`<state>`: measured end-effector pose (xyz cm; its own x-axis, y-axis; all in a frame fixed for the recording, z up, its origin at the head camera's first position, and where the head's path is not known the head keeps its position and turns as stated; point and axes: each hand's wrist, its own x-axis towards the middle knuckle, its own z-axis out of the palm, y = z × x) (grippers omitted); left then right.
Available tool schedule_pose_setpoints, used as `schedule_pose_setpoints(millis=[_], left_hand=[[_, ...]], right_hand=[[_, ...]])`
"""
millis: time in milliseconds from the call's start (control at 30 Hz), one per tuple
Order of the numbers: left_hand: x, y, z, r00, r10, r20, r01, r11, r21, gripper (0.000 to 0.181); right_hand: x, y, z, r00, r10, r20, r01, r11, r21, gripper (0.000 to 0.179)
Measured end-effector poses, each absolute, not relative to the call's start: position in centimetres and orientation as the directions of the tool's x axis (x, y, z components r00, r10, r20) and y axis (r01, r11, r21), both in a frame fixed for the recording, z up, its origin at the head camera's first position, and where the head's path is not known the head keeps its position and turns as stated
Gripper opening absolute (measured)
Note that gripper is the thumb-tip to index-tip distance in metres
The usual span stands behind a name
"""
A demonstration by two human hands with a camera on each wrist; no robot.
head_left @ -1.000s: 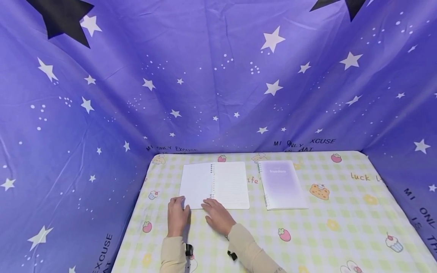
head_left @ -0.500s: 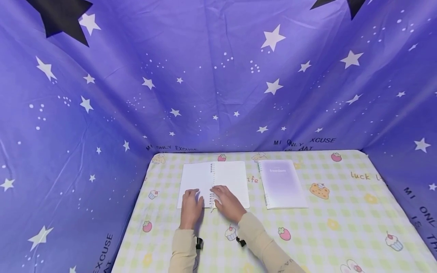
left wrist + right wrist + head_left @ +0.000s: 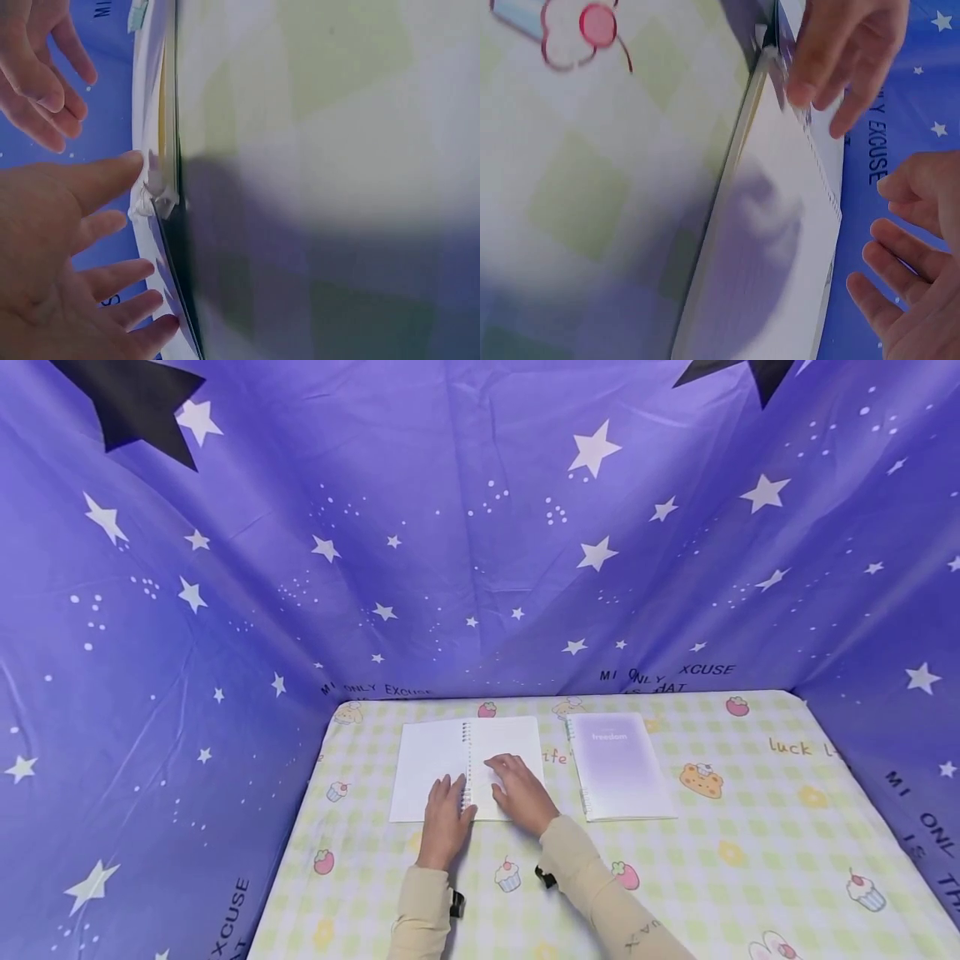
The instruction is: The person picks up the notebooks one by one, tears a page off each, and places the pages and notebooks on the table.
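A spiral-bound notebook (image 3: pixel 423 756) lies open flat on the table, plain white page on the left and faintly lined page on the right. My left hand (image 3: pixel 444 822) touches the lower part of the left page beside the coil binding (image 3: pixel 466 732), fingers spread and fairly straight. Above the lined page is my right hand (image 3: pixel 525 795), its fingers loosely bent with nothing in them. In the right wrist view a gap shows between the right hand (image 3: pixel 919 274) and the paper (image 3: pixel 772 195), where a shadow falls. Neither hand holds a thing.
A closed purple notebook (image 3: pixel 626 781) marked "freedom" lies right of the open one, its coil on the left. The checkered tablecloth (image 3: pixel 757 827) carries printed cakes and strawberries. Blue-purple star-patterned cloth (image 3: pixel 480 527) hangs behind and at both sides.
Both hands have moved rightward along the open notebook, the left from its lower left corner to near the coil, the right from the coil to over the lined page.
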<state>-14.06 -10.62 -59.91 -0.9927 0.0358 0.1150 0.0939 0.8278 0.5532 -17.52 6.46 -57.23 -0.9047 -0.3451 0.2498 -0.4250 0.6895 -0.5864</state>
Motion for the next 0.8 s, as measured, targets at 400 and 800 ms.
schedule_pose_setpoints(millis=[400, 800], left_hand=[[-13.6, -11.0, -60.4, -0.991, 0.059, 0.118, 0.115, 0.821, 0.559, 0.044], [-12.3, -10.8, -60.6, -0.992, 0.033, 0.119, 0.097, 0.807, 0.582, 0.043]], right_hand=[[-19.3, 8.8, -57.4, -0.948, -0.26, 0.182, -0.316, 0.716, -0.623, 0.043], [-20.9, 10.2, -57.9, -0.968, -0.246, 0.055, -0.234, 0.798, -0.555, 0.053]])
